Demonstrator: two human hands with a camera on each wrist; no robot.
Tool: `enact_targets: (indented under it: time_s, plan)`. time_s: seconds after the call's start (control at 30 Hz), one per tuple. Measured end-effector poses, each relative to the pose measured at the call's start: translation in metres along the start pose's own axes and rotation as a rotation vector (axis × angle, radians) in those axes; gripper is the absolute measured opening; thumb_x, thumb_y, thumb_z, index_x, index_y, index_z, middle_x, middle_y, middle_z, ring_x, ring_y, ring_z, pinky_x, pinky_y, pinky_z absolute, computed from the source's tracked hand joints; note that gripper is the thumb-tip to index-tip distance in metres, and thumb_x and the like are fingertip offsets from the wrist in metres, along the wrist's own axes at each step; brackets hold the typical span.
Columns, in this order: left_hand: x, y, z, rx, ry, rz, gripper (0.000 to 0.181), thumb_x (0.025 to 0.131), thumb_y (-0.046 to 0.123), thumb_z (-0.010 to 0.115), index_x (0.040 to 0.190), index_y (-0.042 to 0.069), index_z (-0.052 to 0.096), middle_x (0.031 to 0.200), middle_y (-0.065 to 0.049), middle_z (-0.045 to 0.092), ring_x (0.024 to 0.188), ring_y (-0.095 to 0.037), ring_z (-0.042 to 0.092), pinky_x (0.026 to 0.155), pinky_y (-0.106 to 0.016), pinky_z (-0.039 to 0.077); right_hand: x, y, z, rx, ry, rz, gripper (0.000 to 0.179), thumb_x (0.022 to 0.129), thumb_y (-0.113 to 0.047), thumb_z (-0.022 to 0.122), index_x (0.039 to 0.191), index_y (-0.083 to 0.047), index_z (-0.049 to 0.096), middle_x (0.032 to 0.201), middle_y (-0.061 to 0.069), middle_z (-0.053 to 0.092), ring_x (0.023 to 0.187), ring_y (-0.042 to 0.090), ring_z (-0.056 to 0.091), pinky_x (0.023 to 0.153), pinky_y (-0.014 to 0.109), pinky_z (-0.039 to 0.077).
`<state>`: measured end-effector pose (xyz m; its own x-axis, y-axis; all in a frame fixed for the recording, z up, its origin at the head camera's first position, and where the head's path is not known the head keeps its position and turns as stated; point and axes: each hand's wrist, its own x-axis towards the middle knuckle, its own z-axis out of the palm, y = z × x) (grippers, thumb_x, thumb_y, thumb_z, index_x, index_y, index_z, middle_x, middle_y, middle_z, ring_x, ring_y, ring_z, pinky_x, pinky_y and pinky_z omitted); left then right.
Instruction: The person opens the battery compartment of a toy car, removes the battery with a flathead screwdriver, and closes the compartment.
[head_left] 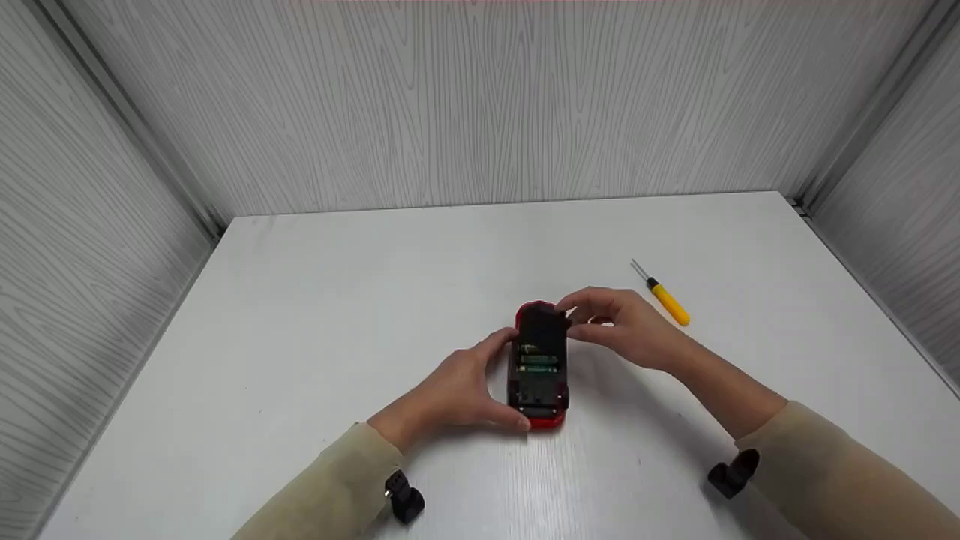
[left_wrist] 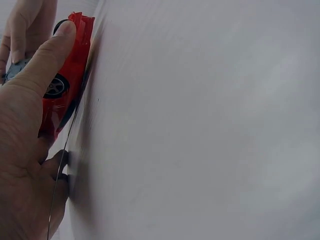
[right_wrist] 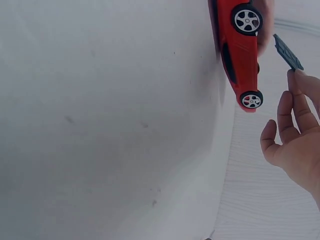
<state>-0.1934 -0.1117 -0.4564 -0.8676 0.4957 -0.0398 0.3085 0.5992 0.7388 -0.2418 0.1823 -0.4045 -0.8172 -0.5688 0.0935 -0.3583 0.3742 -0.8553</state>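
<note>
A red toy car (head_left: 545,422) lies upside down on the white table, its black underside facing up. Green batteries (head_left: 538,369) show in the open compartment in its underside. My left hand (head_left: 461,386) grips the car from the left, thumb at the near end and fingers along the far side. Between thumb and fingertips, my right hand (head_left: 630,326) pinches a small dark battery cover (right_wrist: 288,52). In the right wrist view the cover is held tilted above the car's wheels, apart from the car. From the head, the right fingertips overlap the car's far right edge.
A screwdriver (head_left: 670,302) with a yellow handle lies beyond the right hand, its shaft pointing away to the left. Pale wood-grain panels (head_left: 480,105) stand along the back and both sides of the table (head_left: 337,300).
</note>
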Motion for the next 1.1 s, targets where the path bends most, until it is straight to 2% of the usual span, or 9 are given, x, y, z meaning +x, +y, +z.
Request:
enact_targets:
  time_s: [0.13,0.27,0.37,0.6,0.83,1.1]
  plan:
    - [0.000,0.000,0.000,0.000,-0.004,-0.004,0.124,0.062,0.058,0.100,0.164,0.035,0.034,0.156,0.007,0.052,0.142,-0.012,0.048,0.121,-0.041,0.037,-0.002,0.004,-0.004,0.081,0.054,0.037,0.032,0.099,-0.010,0.076,0.130,-0.012,0.072,0.107,0.012,0.077,0.102,0.040,0.071,0.088,0.029,0.058]
    - [-0.001,0.000,-0.001,-0.001,-0.004,-0.007,0.125,0.061,0.056,0.101,0.165,0.033,0.034,0.157,0.003,0.052,0.142,-0.014,0.048,0.121,-0.042,0.037,-0.004,0.012,-0.008,0.160,0.115,0.060,0.034,0.096,-0.006,0.078,0.129,-0.007,0.070,0.107,0.022,0.076,0.105,0.047,0.069,0.089,0.030,0.059]
    - [-0.002,0.000,-0.001,0.003,0.001,-0.010,0.126,0.060,0.053,0.102,0.165,0.033,0.035,0.156,0.002,0.053,0.141,-0.015,0.049,0.120,-0.040,0.037,-0.005,0.018,-0.012,0.182,0.161,0.081,0.034,0.096,-0.006,0.079,0.128,-0.006,0.069,0.107,0.022,0.076,0.105,0.041,0.072,0.089,0.029,0.058]
    - [-0.001,-0.002,-0.001,0.003,0.003,-0.030,0.126,0.060,0.051,0.103,0.165,0.036,0.034,0.156,0.003,0.053,0.140,-0.013,0.049,0.120,-0.038,0.037,-0.006,0.034,-0.020,0.205,0.257,0.151,0.038,0.096,-0.005,0.078,0.131,-0.001,0.066,0.108,0.019,0.077,0.098,0.015,0.071,0.090,0.026,0.056]
    - [-0.003,-0.003,-0.003,0.006,0.001,-0.043,0.127,0.060,0.053,0.102,0.166,0.036,0.033,0.159,0.003,0.050,0.143,-0.014,0.047,0.120,-0.039,0.036,-0.005,0.047,-0.019,0.205,0.295,0.209,0.039,0.096,-0.003,0.077,0.132,0.004,0.064,0.103,0.012,0.079,0.091,0.009,0.068,0.081,0.022,0.051]
    - [-0.004,-0.005,-0.003,-0.004,0.000,-0.012,0.126,0.061,0.054,0.102,0.165,0.033,0.034,0.157,0.003,0.052,0.143,-0.012,0.047,0.120,-0.040,0.037,0.000,0.053,-0.017,0.219,0.288,0.259,0.041,0.096,-0.003,0.076,0.134,0.006,0.062,0.100,0.007,0.078,0.090,0.009,0.068,0.080,0.022,0.049]
